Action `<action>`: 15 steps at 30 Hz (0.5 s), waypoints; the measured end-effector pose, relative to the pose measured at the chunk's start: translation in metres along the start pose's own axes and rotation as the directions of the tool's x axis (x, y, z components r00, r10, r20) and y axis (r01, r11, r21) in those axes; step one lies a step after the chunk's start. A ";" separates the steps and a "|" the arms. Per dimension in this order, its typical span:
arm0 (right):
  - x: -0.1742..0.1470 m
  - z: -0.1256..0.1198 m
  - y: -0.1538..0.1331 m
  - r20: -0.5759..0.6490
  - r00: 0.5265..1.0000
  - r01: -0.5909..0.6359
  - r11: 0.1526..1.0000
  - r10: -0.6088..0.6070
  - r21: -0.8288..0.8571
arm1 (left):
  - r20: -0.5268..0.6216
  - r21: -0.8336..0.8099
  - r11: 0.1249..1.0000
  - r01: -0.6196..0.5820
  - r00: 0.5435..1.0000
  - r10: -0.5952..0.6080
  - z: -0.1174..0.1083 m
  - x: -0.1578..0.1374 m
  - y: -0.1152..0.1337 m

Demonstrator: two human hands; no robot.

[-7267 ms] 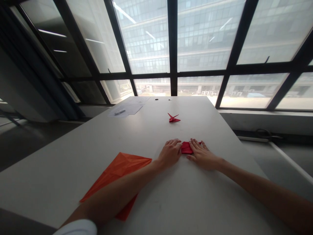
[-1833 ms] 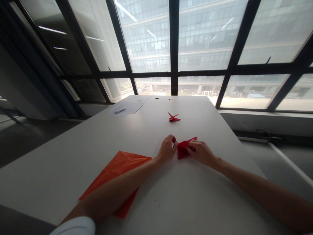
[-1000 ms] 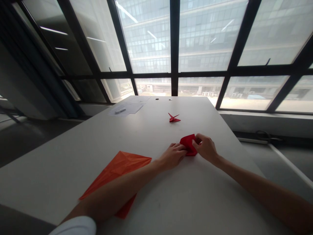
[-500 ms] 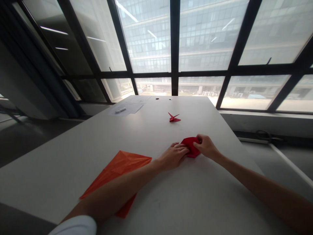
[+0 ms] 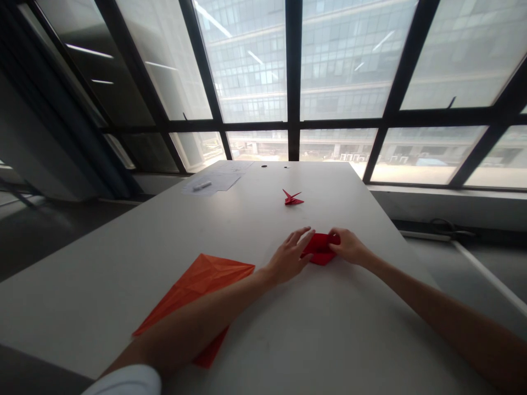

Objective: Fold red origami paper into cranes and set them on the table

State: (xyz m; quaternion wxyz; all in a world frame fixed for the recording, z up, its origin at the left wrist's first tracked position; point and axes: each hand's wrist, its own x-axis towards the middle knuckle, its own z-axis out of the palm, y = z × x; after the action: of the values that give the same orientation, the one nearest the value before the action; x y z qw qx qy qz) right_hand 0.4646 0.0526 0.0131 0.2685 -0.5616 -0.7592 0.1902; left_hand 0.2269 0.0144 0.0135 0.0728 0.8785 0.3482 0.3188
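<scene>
A partly folded piece of red paper (image 5: 320, 250) lies on the white table (image 5: 329, 323) between my hands. My right hand (image 5: 348, 246) pinches its right side between thumb and fingers. At the paper's left edge my left hand (image 5: 291, 257) has its fingers stretched out and the thumb apart; whether it touches the paper I cannot tell exactly. A creased orange sheet (image 5: 197, 288) lies flat to the left, partly covered by my left forearm. Farther up the table rests a red folded paper figure (image 5: 292, 198) with pointed tips.
White paper sheets (image 5: 230, 181) lie at the table's far left, with a white marker-like stick (image 5: 202, 185) on them. Two small holes are near the far edge. Large windows stand behind the table, and a dark cable (image 5: 448, 227) lies on the right.
My left hand has lifted from the red paper's middle, and its fingers have spread. My right hand still holds the right side, and the paper's folded shape has shifted.
</scene>
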 end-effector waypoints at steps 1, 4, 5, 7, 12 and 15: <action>-0.001 0.000 -0.001 0.003 1.000 0.008 1.000 -0.008 -0.013 | 0.005 -0.044 0.999 0.027 1.000 -0.026 0.001 0.000 -0.001; -0.003 -0.002 -0.004 -0.012 1.000 0.021 0.999 -0.021 -0.040 | 0.067 -0.156 0.983 0.093 0.994 -0.084 0.004 -0.001 -0.004; -0.003 -0.003 -0.005 -0.022 1.000 0.019 0.999 -0.020 -0.040 | 0.080 -0.177 0.978 0.112 0.992 -0.099 0.004 -0.001 -0.004; -0.003 -0.004 -0.005 -0.038 0.999 0.011 1.000 -0.012 -0.028 | 0.082 -0.195 0.971 0.141 0.988 -0.127 0.003 0.000 -0.004; 0.001 -0.005 -0.001 -0.033 0.999 -0.028 1.000 0.028 -0.002 | 0.067 -0.168 0.975 0.146 0.988 -0.137 0.001 0.002 -0.002; 0.003 -0.004 0.002 -0.025 0.999 -0.046 0.999 0.045 -0.013 | 0.058 -0.112 0.982 0.154 0.987 -0.148 0.001 0.003 -0.002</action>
State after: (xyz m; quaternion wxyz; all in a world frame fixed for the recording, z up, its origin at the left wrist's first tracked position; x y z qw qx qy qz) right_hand 0.4682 0.0561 0.0155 0.2697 -0.5827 -0.7442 0.1843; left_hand 0.2283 0.0179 0.0134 0.1562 0.8514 0.3928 0.3104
